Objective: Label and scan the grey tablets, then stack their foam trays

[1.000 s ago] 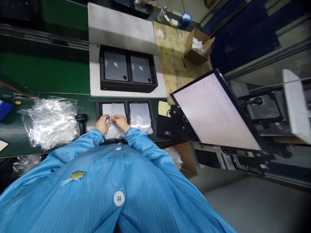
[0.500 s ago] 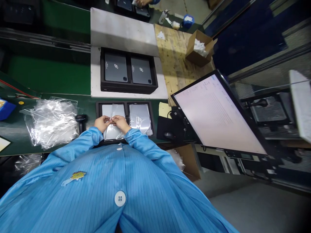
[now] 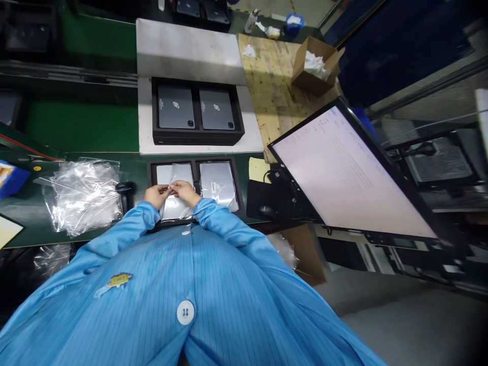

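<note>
In the head view, a tablet in a clear plastic bag (image 3: 176, 207) lies in the left pocket of a black foam tray (image 3: 240, 195). My left hand (image 3: 156, 195) and my right hand (image 3: 185, 192) meet over it, fingertips pinching the bag's clear film. Both hands are closed, and the exact spot of the pinch is small. A second bagged tablet (image 3: 218, 185) with a white label fills the right pocket. To the left of my hands stands a black handheld scanner (image 3: 124, 195), beside a pile of clear plastic bags (image 3: 86, 195).
Beyond my hands, another black tray (image 3: 198, 137) holds two dark tablets on a white board (image 3: 190, 53). A monitor (image 3: 354, 173) leans in at the right, near a mouse (image 3: 266, 210). An open cardboard box (image 3: 314, 71) stands on the wooden surface (image 3: 269, 76).
The view has shifted slightly. My hands stay together over the left tablet, still pinching the film. A co-worker's hand at the top has gone out of view.
</note>
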Action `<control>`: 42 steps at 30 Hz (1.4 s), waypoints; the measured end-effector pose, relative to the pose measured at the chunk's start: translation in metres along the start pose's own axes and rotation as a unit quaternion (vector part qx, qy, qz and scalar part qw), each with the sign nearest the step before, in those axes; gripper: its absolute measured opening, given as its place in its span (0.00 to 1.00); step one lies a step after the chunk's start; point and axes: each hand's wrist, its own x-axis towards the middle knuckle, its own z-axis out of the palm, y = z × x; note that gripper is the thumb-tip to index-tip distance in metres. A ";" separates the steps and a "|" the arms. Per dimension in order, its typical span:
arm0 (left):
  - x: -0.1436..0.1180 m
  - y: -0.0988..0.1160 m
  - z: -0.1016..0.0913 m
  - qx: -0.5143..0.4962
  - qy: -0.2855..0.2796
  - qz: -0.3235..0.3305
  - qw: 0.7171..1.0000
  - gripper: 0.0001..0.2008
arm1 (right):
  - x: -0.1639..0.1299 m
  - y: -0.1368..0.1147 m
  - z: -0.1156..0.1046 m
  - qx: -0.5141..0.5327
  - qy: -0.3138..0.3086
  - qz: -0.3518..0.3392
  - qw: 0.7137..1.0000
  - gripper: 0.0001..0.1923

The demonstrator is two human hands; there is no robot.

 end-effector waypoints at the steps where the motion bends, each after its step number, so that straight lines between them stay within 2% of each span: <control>1: 0.000 0.000 0.001 -0.002 0.004 0.000 1.000 0.15 | 0.001 -0.001 0.000 -0.003 -0.006 0.004 1.000 0.08; 9: -0.002 0.005 -0.003 0.009 0.020 -0.023 0.999 0.13 | 0.006 -0.002 0.005 -0.032 -0.025 -0.002 0.999 0.08; 19: -0.002 0.003 -0.007 0.025 0.033 -0.012 0.999 0.12 | 0.008 -0.001 0.005 -0.037 -0.032 -0.009 0.999 0.10; 23: 0.004 0.000 -0.005 0.001 0.061 -0.024 0.998 0.12 | 0.004 0.001 0.002 -0.051 0.004 -0.007 0.999 0.10; 26: 0.008 -0.003 -0.010 -0.062 0.119 -0.063 0.989 0.15 | -0.006 0.007 -0.010 -0.041 0.045 -0.012 0.998 0.08; 28: 0.007 -0.005 -0.018 0.011 0.141 -0.024 0.990 0.17 | -0.016 0.012 -0.022 -0.019 0.070 -0.011 0.997 0.07; 30: 0.002 -0.007 -0.023 0.143 0.113 0.063 0.981 0.16 | -0.026 0.016 -0.032 0.008 0.089 -0.012 0.996 0.06; 32: -0.005 -0.007 -0.022 0.227 0.050 0.133 0.964 0.13 | -0.034 0.019 -0.040 0.036 0.097 -0.021 0.994 0.06; 34: -0.011 -0.004 -0.013 0.276 -0.024 0.171 0.945 0.12 | -0.040 0.019 -0.046 0.064 0.108 -0.043 0.991 0.06; 36: -0.017 0.001 -0.002 0.350 -0.084 0.208 0.910 0.13 | -0.044 0.018 -0.049 0.092 0.126 -0.073 0.985 0.07; 39: -0.020 0.008 0.010 0.434 -0.110 0.240 0.861 0.16 | -0.048 0.015 -0.051 0.130 0.148 -0.118 0.973 0.07; 42: -0.020 0.013 0.010 0.447 -0.107 0.256 0.850 0.17 | -0.049 0.013 -0.049 0.146 0.144 -0.147 0.968 0.09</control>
